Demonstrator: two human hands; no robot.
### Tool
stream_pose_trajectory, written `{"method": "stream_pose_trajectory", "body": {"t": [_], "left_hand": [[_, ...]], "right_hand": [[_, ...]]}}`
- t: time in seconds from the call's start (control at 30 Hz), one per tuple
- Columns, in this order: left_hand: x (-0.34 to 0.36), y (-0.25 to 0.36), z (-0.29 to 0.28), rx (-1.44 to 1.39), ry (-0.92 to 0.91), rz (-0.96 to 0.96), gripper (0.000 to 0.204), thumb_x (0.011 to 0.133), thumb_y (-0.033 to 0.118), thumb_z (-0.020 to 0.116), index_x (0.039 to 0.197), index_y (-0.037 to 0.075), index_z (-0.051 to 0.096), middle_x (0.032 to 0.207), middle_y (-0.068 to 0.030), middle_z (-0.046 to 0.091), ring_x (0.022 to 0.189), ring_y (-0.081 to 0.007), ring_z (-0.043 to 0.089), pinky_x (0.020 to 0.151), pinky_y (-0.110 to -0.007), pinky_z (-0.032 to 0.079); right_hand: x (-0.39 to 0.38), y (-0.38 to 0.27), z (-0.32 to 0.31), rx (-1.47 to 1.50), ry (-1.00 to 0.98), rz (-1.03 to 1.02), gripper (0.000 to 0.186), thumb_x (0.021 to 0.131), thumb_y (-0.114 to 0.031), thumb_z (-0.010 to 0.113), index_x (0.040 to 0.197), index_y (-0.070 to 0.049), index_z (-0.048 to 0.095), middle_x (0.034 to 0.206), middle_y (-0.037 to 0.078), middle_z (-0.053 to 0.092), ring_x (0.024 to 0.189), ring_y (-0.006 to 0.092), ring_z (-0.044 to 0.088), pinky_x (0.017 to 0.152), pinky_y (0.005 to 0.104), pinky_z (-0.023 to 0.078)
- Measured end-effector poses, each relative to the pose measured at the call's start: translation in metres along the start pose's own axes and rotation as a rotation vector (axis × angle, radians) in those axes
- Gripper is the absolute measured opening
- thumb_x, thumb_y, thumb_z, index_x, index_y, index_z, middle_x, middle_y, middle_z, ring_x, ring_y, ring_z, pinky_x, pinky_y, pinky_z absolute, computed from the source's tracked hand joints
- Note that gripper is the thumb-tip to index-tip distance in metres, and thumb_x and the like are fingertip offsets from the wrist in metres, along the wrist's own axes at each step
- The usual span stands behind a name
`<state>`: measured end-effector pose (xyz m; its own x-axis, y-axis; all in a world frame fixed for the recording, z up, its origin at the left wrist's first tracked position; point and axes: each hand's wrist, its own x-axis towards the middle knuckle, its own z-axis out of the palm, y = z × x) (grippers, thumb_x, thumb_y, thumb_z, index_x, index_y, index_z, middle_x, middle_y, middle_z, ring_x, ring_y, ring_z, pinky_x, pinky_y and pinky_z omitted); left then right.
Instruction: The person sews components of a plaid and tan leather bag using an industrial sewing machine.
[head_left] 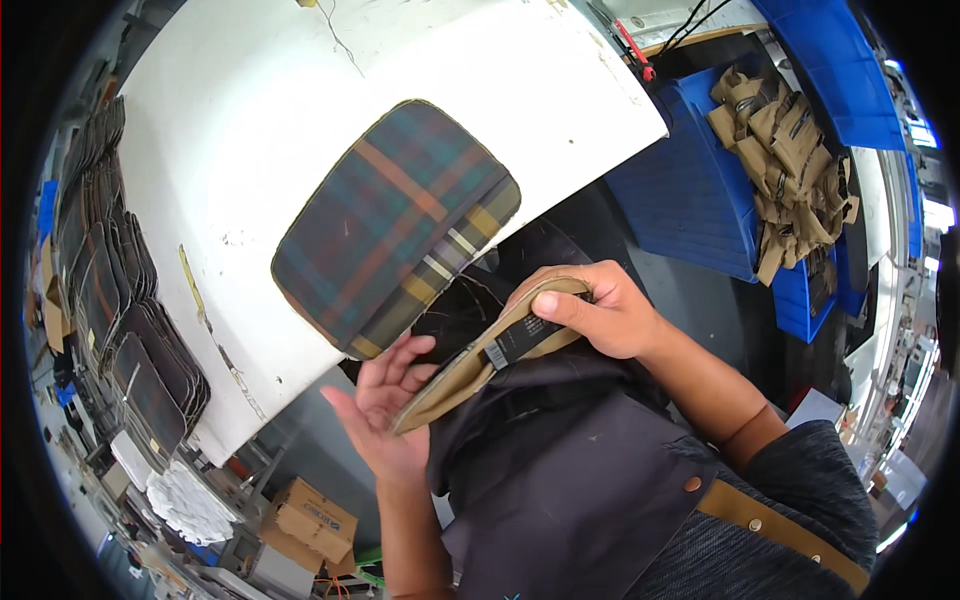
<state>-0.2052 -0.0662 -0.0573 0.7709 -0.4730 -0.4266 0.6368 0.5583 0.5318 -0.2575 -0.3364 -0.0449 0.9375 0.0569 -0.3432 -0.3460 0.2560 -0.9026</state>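
Note:
My right hand (610,310) pinches a folded tan fabric piece (450,397) between thumb and fingers, over my lap. A black label (522,338) with pale print lies on its inner face, just below the thumb. Against the other end of the piece is my left hand (385,410), its fingers spread and thumb apart, touching the edge without closing round it. Just beyond both hands, a plaid fabric panel (400,215) with rounded corners lies flat on the white table (230,130). It is dark green and blue with orange, yellow and white stripes.
Stacks of dark fabric panels (110,280) line the table's left side. At the right, a blue bin (680,180) stands beside a heap of tan fabric pieces (785,160). A cardboard box (315,520) sits at lower left. A dark apron (580,470) covers my lap.

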Motion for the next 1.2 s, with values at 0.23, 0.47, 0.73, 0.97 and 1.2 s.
{"method": "stream_pose_trajectory", "body": {"t": [0.23,0.47,0.73,0.97,1.2], "left_hand": [[0.016,0.013,0.016,0.452,0.326,0.024,0.03,0.105,0.026,0.063,0.106,-0.004,0.068,0.096,-0.0125,0.072,0.077,-0.0136,0.065,0.072,-0.026,0.053],[0.006,0.028,-0.007,0.562,0.294,0.066,0.024,0.103,0.022,0.066,0.103,-0.001,0.07,0.091,-0.0109,0.074,0.076,-0.0157,0.068,0.068,-0.028,0.055],[-0.018,0.015,0.001,0.461,0.26,0.219,0.028,0.104,0.025,0.062,0.103,-0.003,0.069,0.099,-0.018,0.073,0.09,-0.0279,0.069,0.082,-0.038,0.056],[-0.048,0.009,0.0,0.939,0.174,0.41,0.029,0.105,0.022,0.06,0.103,-0.007,0.067,0.099,-0.0142,0.072,0.091,-0.0226,0.069,0.083,-0.032,0.053],[-0.032,0.009,-0.002,0.39,0.438,0.168,0.03,0.108,0.023,0.056,0.105,-0.006,0.067,0.098,-0.012,0.072,0.088,-0.0154,0.068,0.083,-0.029,0.054]], "right_hand": [[-0.009,-0.002,-0.011,-0.012,-0.02,-0.143,0.026,0.107,-0.016,0.059,0.116,0.005,0.071,0.11,0.009,0.071,0.1,0.0129,0.063,0.09,0.0286,0.05],[-0.004,-0.002,-0.004,0.001,0.002,-0.097,0.026,0.104,-0.017,0.061,0.108,0.004,0.075,0.11,0.015,0.072,0.099,0.0183,0.065,0.088,0.0317,0.051],[-0.001,0.001,-0.002,0.076,0.034,0.025,0.028,0.105,-0.019,0.061,0.114,0.005,0.072,0.111,0.011,0.071,0.099,0.0137,0.063,0.088,0.0296,0.049],[-0.004,0.008,0.007,0.047,-0.066,0.029,0.031,0.106,-0.027,0.063,0.116,0.0,0.073,0.097,-0.001,0.069,0.088,0.0045,0.056,0.079,0.0243,0.048],[-0.016,0.009,0.015,0.261,0.059,0.07,0.026,0.105,-0.018,0.063,0.111,0.005,0.073,0.101,0.003,0.073,0.094,0.0047,0.061,0.083,0.0247,0.051]]}}
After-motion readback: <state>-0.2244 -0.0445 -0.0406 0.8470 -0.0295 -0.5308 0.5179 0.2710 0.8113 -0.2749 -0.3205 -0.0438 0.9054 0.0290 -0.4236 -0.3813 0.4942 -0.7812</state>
